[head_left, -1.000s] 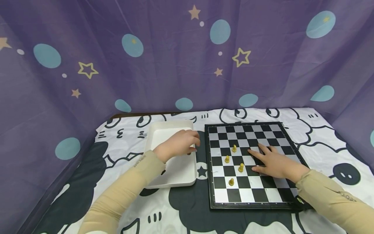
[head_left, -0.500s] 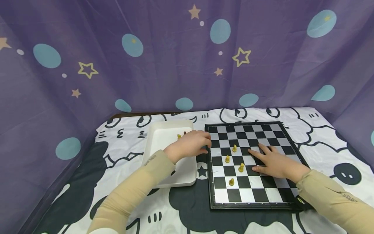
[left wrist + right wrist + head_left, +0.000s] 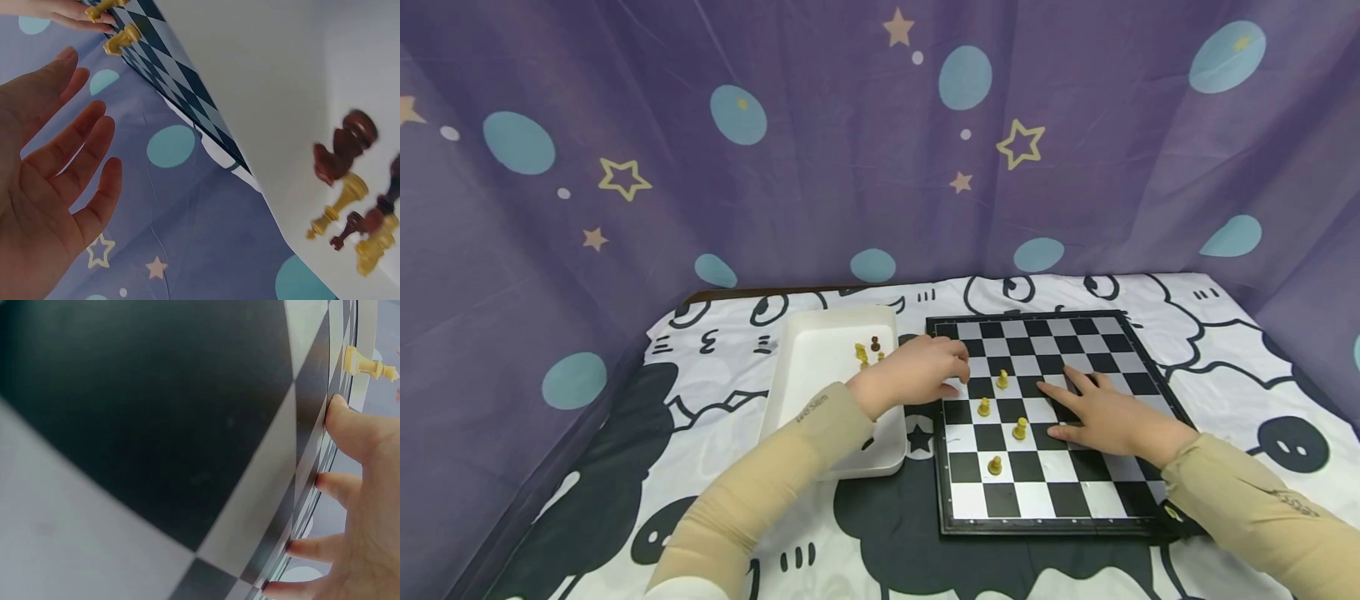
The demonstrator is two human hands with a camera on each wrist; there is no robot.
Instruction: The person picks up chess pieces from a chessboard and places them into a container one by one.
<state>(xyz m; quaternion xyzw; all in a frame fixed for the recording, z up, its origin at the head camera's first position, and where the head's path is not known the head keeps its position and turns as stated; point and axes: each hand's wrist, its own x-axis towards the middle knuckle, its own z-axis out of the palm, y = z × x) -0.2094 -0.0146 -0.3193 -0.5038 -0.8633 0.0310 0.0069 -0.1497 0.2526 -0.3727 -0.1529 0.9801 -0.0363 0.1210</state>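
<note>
My left hand (image 3: 917,372) hovers over the left edge of a black-and-white chessboard (image 3: 1075,500), its fingers loosely bent. In the left wrist view the left hand (image 3: 59,156) shows relaxed, parted fingers with nothing visible between them. Nearest to it on the board stands a yellow knight (image 3: 1002,379). Three more yellow chess pieces are upright there, among them a rook (image 3: 1019,428) and a pawn (image 3: 995,465). My right hand (image 3: 1108,421) rests on the board's right half, fingers spread; the right wrist view shows its fingertips touching the squares.
A white tray (image 3: 820,333) stands left of the board, under my left forearm. Yellow and brown chess pieces lie in it, including a brown one (image 3: 875,343). A cartoon-print cloth (image 3: 925,575) covers the table, and a purple curtain (image 3: 835,192) hangs behind.
My left hand has moved right, from above the tray to over the board's left edge, uncovering pieces in the tray. The right hand and the board's pieces stay put.
</note>
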